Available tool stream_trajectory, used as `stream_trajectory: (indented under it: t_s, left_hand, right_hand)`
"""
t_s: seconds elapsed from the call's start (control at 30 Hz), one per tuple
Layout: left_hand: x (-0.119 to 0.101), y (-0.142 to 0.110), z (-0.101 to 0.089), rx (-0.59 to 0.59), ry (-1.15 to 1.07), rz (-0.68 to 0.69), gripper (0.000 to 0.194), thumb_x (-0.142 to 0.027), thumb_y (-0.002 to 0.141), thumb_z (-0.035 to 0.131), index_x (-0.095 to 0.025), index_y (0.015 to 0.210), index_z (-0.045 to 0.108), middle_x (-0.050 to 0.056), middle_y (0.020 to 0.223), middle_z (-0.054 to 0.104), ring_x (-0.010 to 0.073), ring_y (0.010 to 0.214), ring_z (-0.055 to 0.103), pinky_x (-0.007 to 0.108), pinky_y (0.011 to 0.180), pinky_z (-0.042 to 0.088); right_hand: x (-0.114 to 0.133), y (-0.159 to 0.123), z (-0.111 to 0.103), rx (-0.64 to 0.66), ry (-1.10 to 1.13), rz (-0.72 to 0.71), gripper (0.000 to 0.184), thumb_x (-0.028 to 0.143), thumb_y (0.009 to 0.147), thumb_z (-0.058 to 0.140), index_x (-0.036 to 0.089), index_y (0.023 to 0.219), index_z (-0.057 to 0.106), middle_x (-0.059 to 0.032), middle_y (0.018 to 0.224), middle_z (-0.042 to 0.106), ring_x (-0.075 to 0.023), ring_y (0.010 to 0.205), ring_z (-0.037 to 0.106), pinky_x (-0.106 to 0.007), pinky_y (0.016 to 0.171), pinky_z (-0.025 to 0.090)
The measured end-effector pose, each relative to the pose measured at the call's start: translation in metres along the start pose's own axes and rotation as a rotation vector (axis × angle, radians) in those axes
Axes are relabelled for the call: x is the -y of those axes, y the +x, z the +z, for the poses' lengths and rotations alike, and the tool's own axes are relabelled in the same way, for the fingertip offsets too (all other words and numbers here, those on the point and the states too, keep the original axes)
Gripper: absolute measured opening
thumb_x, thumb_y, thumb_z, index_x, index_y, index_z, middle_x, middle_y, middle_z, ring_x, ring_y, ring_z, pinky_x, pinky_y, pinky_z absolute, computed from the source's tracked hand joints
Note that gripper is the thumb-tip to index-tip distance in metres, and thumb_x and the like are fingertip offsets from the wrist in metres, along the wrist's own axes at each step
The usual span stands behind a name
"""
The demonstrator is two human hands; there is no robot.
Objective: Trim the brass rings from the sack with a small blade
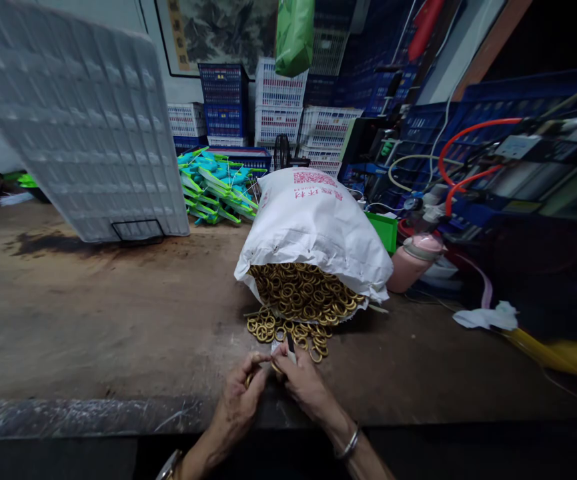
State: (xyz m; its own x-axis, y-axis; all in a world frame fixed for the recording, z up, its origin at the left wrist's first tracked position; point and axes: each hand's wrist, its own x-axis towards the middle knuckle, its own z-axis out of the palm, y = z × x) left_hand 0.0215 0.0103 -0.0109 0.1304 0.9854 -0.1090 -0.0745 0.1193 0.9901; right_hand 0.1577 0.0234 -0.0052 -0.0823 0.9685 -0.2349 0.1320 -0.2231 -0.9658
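Close together at the table's front edge, both my hands work with bent fingers, the fingertips almost meeting. Inside the curl of my left hand (238,397) a gold-coloured ring (249,380) partly shows. My right hand (304,381) grips a small flat tool (291,348) with a dark end and a pale part; its exact kind is unclear. Another bit of gold ring shows under the right fingertips. Just beyond my hands, loose gold rings (263,328) spill from the mouth of a white woven sack (313,223), which lies on its side packed with more rings.
On the left, a grey ribbed panel (93,127) stands in a black wire holder (138,231). Behind are green and blue plastic pieces (218,183) and stacked crates (281,93). A pink bottle (415,263), hoses and a yellow object (558,350) lie right on the wooden table (133,313).
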Motion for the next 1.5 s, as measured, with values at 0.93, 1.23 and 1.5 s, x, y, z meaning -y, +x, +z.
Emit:
stream_trajectory:
  t_s: [0.93,1.23,1.5]
  left_hand:
    - [-0.008,-0.007,-0.007,0.135,0.092,-0.106,0.026,-0.041,0.077,0.053,-0.017,0.066,0.053,-0.004,0.052,0.048,0.0072,0.044,0.037,0.019,0.044,0.029]
    - [-0.003,-0.009,-0.006,0.177,-0.199,-0.322,0.030,-0.047,0.076,0.053,-0.018,0.073,0.047,-0.007,0.053,0.046,0.0022,0.036,0.028,0.014,0.034,0.017]
    - [-0.009,-0.009,-0.003,0.128,-0.121,-0.310,0.038,-0.056,0.070,0.054,-0.019,0.072,0.043,-0.007,0.054,0.047,0.0027,0.037,0.031,0.015,0.036,0.019]
  right_hand:
    - [0.002,-0.007,0.010,-0.049,-0.291,-0.134,0.025,0.038,0.076,0.041,0.020,0.059,0.041,0.0053,0.055,0.039,-0.0100,0.055,0.037,-0.022,0.054,0.030]
    - [-0.002,-0.008,0.005,-0.048,-0.215,-0.127,0.026,0.037,0.082,0.036,0.019,0.067,0.047,0.0028,0.056,0.047,-0.0117,0.054,0.044,-0.023,0.056,0.035]
    - [-0.009,-0.019,0.006,0.008,-0.748,-0.211,0.029,0.006,0.064,0.038,0.020,0.084,0.055,-0.0013,0.069,0.059,-0.0146,0.063,0.052,-0.023,0.059,0.031]
